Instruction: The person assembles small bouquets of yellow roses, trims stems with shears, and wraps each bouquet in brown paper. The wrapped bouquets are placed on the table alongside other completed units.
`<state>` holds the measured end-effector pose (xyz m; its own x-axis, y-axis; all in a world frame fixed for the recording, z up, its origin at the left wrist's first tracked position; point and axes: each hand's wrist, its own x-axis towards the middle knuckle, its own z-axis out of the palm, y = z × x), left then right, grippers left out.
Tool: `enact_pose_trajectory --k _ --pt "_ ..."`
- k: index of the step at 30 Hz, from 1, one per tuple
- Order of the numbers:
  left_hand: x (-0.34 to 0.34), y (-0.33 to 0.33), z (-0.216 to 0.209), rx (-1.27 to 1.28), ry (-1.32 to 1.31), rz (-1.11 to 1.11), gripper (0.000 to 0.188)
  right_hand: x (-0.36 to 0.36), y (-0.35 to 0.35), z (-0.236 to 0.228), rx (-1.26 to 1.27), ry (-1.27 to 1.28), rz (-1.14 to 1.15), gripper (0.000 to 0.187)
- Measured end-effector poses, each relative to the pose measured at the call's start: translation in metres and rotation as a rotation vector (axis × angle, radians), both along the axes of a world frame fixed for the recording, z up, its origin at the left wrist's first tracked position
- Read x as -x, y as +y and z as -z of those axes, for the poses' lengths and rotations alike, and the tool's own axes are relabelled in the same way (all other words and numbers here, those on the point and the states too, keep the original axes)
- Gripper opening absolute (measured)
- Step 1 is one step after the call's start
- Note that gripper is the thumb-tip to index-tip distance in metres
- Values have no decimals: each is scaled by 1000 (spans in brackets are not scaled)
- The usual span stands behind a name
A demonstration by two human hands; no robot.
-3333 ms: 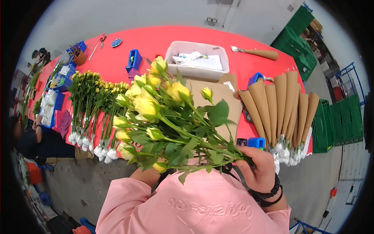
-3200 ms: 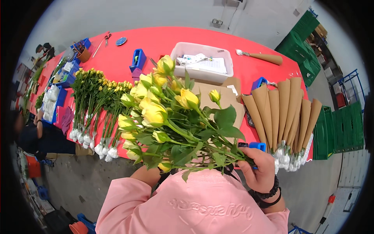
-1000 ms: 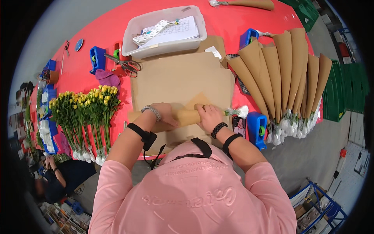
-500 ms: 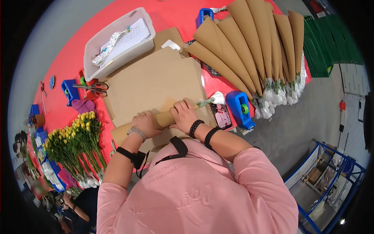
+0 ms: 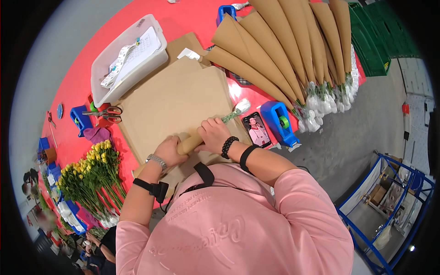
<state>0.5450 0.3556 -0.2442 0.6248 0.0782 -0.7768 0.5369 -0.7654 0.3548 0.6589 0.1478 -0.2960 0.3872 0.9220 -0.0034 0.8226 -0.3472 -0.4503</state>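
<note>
Left hand: your left hand (image 5: 169,150) grips the paper roll (image 5: 189,144).
Right hand: yours (image 5: 214,135) is closed around the same roll, nearer the stems (image 5: 228,117).
Roll: it slants over brown sheets (image 5: 169,101) on the counter (image 5: 188,20), its white-wrapped end (image 5: 242,106) between one and two o'clock of your right hand.
Change: three seconds ago you held loose yellow roses; now paper fills your hands, so the blooms are probably inside, out of sight.
Nearby: phone (image 5: 256,130) at three o'clock, scissors (image 5: 110,113) at ten.
</note>
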Motion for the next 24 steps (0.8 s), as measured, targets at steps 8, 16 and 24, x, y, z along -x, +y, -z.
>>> enact_pose_trajectory --k 8,16,24 --pt "11 20 22 -389 -471 -52 88 -2 26 17 -276 -18 243 44" --pt "-10 45 42 -180 -184 -222 74 -17 45 13 -257 201 469 61" --pt "-2 -3 34 -343 -687 251 69 -12 5 21 -385 45 92 7"
